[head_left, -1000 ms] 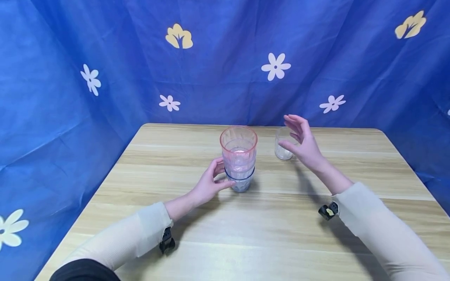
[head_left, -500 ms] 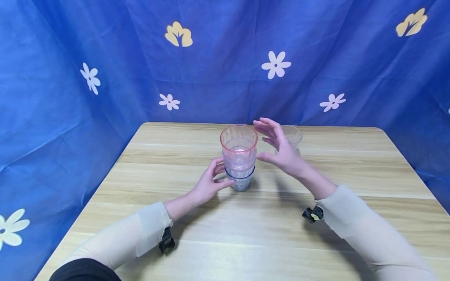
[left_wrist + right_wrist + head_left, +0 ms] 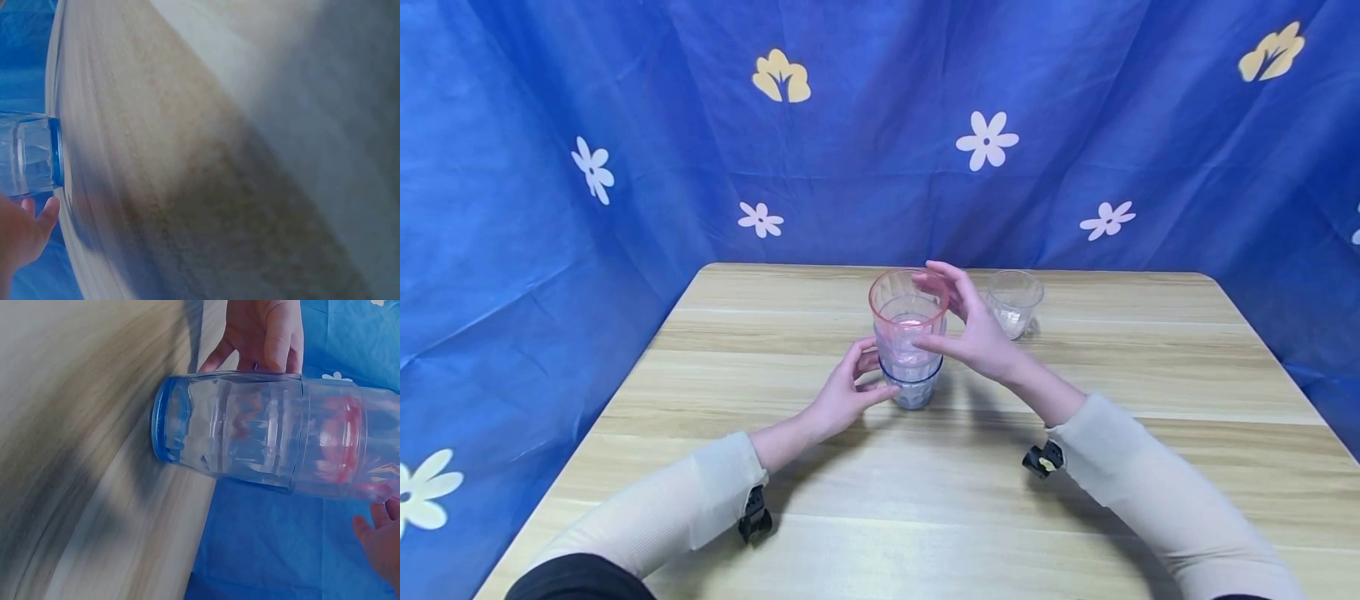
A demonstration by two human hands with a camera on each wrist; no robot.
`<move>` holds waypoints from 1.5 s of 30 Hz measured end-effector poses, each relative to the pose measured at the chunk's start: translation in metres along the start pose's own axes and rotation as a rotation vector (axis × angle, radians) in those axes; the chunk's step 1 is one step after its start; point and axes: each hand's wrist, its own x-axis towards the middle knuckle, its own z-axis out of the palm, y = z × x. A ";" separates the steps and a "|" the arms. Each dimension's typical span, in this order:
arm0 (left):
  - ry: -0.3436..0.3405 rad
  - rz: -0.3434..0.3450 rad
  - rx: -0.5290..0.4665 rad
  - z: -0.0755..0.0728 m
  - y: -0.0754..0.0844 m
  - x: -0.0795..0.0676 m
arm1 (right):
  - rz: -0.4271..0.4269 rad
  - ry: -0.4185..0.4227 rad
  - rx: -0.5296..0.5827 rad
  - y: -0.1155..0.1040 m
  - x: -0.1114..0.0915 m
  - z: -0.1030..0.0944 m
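A stack of clear faceted tumblers [image 3: 912, 367] stands upright on the table. At its top is a pink-rimmed tumbler [image 3: 883, 304]; lower down show a blue rim and, in the right wrist view, a thick blue base [image 3: 164, 419]. My left hand [image 3: 838, 400] holds the stack low on its left side, thumb in front, fingers behind. From the right my right hand [image 3: 977, 333] reaches round the top tumbler, thumb before it and fingers behind its rim. In the right wrist view the right thumb [image 3: 360, 528] stands apart from the wall, a fingertip right at it.
A single clear tumbler [image 3: 1013, 307] stands behind my right hand near the table's far edge. The wooden table [image 3: 880, 500] reaches back to a blue flowered curtain [image 3: 865, 167]. A small black camera sits on each wrist.
My right hand has moved left from in front of the single tumbler to the top of the stack. The single tumbler is now uncovered. The left hand and the stack have stayed put.
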 end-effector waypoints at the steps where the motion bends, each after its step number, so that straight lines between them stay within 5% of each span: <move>1: 0.001 -0.002 0.000 0.000 0.000 0.000 | 0.001 0.004 -0.002 0.000 0.000 0.000; 22: 0.016 -0.024 0.002 0.001 -0.002 -0.001 | -0.015 0.051 0.084 -0.006 0.003 0.004; 29: 0.026 -0.030 -0.002 -0.001 -0.003 -0.002 | -0.079 0.083 0.089 -0.015 0.011 0.001; 45: 0.017 -0.019 -0.003 0.001 0.000 0.001 | -0.147 0.275 0.096 -0.048 0.020 -0.058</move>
